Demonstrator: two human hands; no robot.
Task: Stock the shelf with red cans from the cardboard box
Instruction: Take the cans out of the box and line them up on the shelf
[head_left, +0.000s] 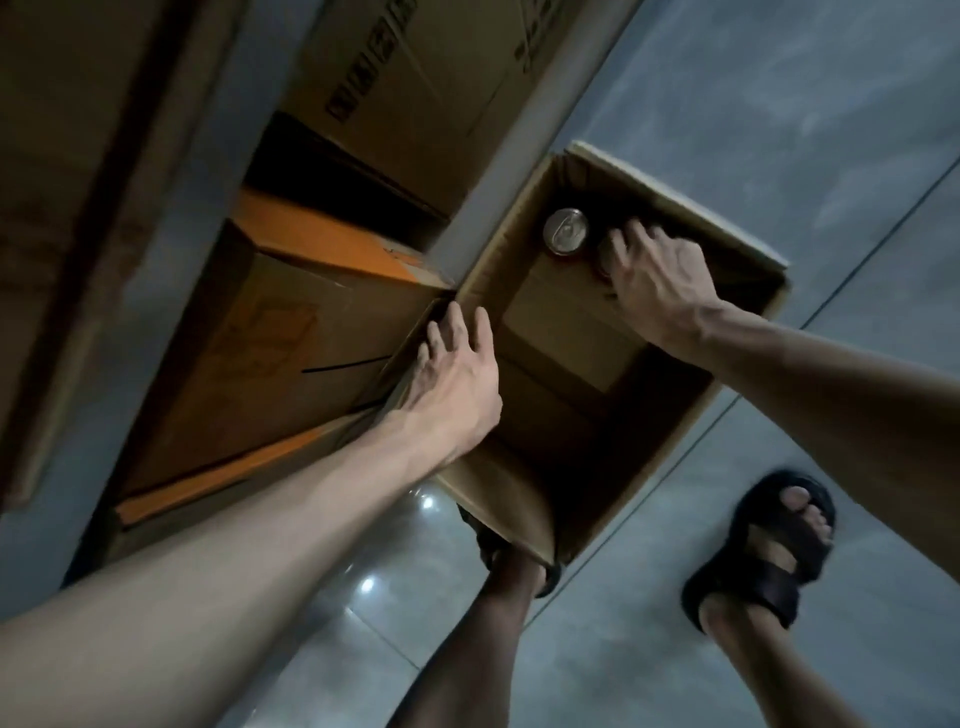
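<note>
An open cardboard box (524, 488) stands on the grey tiled floor below me. In its far corner a can (565, 231) shows its silver top; its side colour is hidden. Beside it a second can (605, 260) is mostly covered by my right hand (657, 275), whose fingers curl down over its top. My left hand (454, 379) rests on the box's left rim, with the thumb inside the wall and the fingers outside. The box bottom near me is bare cardboard in shadow.
Closed cardboard boxes (291, 332) with orange edges sit left of the open box, and a larger printed carton (415, 93) lies beyond. My feet in black sandals (763, 551) stand on the glossy tiles at the box's near end.
</note>
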